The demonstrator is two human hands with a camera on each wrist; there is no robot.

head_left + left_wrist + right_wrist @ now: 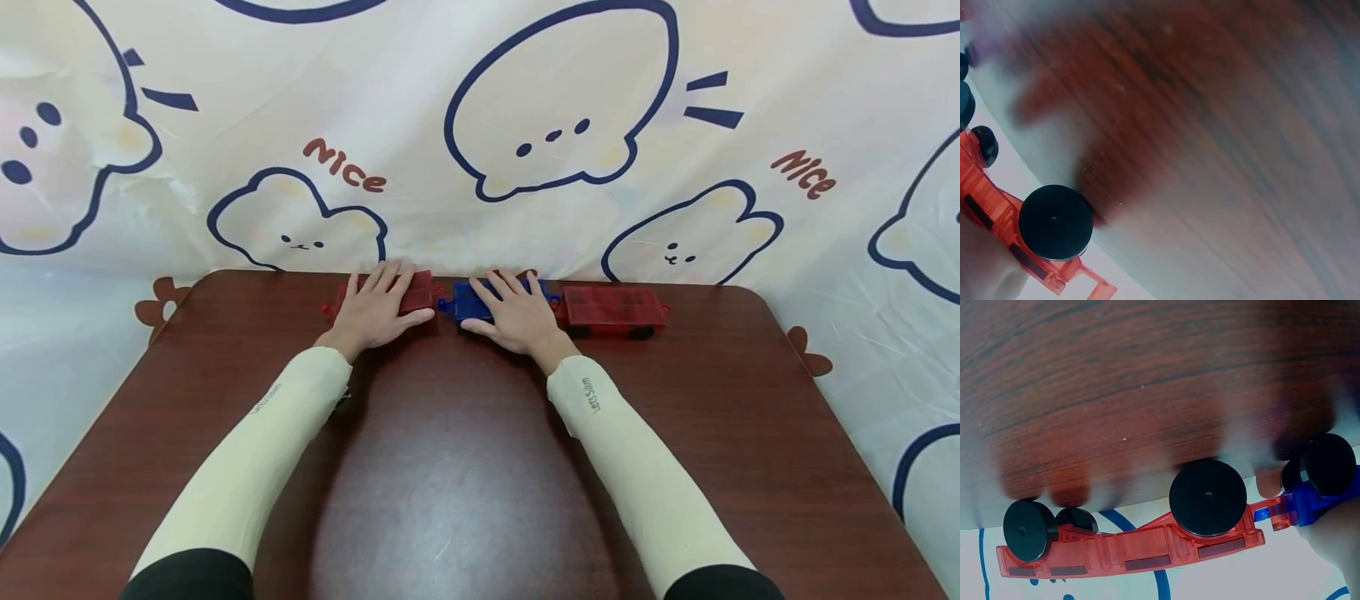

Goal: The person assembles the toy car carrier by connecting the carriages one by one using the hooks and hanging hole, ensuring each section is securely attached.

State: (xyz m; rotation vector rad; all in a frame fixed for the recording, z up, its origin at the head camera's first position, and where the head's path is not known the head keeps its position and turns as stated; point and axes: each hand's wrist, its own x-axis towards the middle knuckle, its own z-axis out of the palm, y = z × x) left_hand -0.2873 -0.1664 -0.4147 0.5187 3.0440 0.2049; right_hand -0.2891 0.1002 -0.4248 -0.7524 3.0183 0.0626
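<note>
Three translucent toy train cars stand in a row along the table's far edge. My left hand (pixel 378 310) rests palm down on the left red car (pixel 420 292), fingers spread and straight. Under my right hand (pixel 521 318), likewise spread flat, is the blue car (pixel 467 302), partly covered. The couplings of these two cars lie close together. To the right hand's right stands another red car (pixel 615 308), its end coupling joined to the blue car in the right wrist view. Black wheels (pixel 1208 497) show there, and a wheel (pixel 1055 222) of the left red car in the left wrist view.
The dark brown wooden table (pixel 457 467) stretches from the cars toward me. Right behind its far edge hangs a pale curtain (pixel 420 100) printed with blue cartoon outlines, which also runs down both sides.
</note>
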